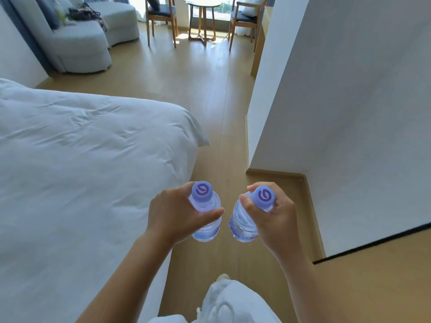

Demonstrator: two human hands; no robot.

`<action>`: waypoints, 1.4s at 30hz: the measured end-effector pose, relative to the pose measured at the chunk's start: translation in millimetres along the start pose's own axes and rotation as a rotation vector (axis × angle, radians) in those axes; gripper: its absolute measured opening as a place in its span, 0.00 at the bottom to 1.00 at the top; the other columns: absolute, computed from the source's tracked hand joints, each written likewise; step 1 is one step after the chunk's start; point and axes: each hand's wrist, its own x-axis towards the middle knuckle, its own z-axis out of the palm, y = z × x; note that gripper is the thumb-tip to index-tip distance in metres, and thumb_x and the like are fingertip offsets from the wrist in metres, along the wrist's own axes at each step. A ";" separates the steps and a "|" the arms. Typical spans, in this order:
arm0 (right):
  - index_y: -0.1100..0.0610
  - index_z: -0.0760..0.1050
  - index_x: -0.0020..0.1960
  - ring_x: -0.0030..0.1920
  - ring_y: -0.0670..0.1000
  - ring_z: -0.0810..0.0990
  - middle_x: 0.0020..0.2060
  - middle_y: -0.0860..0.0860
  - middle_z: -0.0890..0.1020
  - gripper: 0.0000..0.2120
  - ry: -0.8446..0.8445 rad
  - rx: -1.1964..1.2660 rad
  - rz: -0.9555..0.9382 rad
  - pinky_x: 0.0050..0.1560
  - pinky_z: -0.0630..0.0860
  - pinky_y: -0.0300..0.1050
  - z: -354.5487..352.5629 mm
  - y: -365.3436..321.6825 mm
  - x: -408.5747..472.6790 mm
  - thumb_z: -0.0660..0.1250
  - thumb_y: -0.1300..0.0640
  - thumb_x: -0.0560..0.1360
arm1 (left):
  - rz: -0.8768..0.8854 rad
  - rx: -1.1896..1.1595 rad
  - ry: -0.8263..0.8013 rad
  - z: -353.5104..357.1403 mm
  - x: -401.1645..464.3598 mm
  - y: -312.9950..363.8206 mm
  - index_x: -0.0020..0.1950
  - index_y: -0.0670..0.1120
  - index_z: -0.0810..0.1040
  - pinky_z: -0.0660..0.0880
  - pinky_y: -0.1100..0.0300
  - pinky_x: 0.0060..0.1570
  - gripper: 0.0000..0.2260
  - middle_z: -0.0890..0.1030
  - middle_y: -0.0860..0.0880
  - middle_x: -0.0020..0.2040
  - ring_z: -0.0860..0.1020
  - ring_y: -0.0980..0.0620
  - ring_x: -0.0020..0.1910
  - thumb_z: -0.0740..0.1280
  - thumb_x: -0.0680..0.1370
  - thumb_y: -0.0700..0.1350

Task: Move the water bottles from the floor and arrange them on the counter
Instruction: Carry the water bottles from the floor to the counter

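Bottles (206, 213) (245, 220): two, one per hand (177, 213) (272, 217).

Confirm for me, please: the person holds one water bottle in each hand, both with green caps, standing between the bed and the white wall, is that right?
Not quite: the head view shows both caps are purple, not green. The left hand grips one water bottle and the right hand grips the other bottle, between the bed and the white wall.

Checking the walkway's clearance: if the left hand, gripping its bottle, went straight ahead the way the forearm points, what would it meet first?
Probably nothing near: the left hand points along bare wooden floor, past the bed corner; depth is unclear.
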 end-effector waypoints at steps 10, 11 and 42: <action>0.57 0.76 0.41 0.35 0.47 0.78 0.34 0.50 0.80 0.07 -0.084 -0.022 -0.023 0.38 0.74 0.35 14.0 38.5 170.6 0.74 0.59 0.70 | -0.073 -0.003 0.065 34.3 163.1 -0.7 0.40 0.57 0.79 0.66 0.66 0.32 0.21 0.72 0.63 0.28 0.74 0.56 0.31 0.66 0.58 0.70; 0.57 0.76 0.40 0.35 0.47 0.78 0.34 0.51 0.80 0.07 -0.089 -0.042 -0.013 0.38 0.74 0.36 20.2 45.0 188.7 0.74 0.59 0.70 | -0.078 -0.001 0.067 37.7 181.5 -5.5 0.40 0.56 0.79 0.66 0.66 0.31 0.21 0.72 0.62 0.28 0.74 0.56 0.31 0.66 0.58 0.70; 0.55 0.74 0.41 0.37 0.44 0.78 0.34 0.48 0.78 0.07 0.053 -0.005 0.104 0.37 0.73 0.28 174.7 160.4 754.4 0.73 0.60 0.70 | 0.019 -0.016 -0.007 96.2 790.0 -97.7 0.43 0.53 0.81 0.74 0.61 0.34 0.22 0.77 0.59 0.32 0.77 0.54 0.33 0.67 0.59 0.68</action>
